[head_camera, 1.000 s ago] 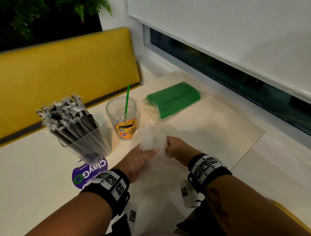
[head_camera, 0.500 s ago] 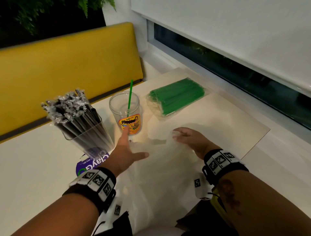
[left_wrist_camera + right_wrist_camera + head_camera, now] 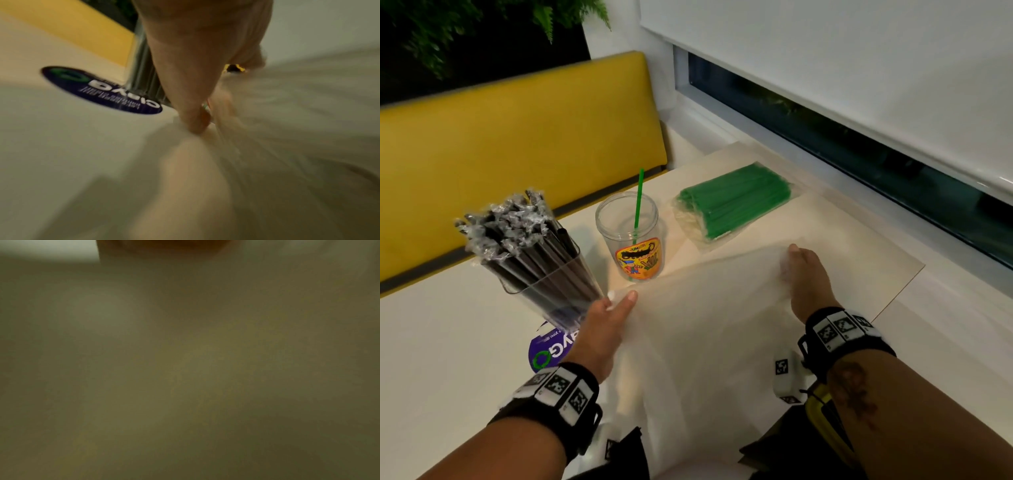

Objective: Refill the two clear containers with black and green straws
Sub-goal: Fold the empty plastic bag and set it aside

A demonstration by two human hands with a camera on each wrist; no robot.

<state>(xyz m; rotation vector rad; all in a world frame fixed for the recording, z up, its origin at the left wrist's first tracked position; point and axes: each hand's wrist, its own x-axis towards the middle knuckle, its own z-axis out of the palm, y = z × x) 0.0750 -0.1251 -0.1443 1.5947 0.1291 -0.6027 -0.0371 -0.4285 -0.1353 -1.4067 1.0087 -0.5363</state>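
We judge the green straws (image 3: 736, 200) light, thin and slippery inside their clear packet, which lies flat on the tabletop (image 3: 441, 342) beyond our right hand (image 3: 803, 274); the packet is soft, so we would take it around its middle, then pull straws out by their ends. We count one packet, too many straws in it to number. Two clear containers stand near: the round cup (image 3: 631, 236) holds one green straw, and the square container (image 3: 551, 287) to its left is packed with wrapped black straws (image 3: 517, 233), again too many to count. Between them and us, one empty, floppy plastic bag (image 3: 705, 325) is stretched out. Our left hand (image 3: 602, 325) pinches its left corner, each grip clenched on film; the right hand grasps the right corner.
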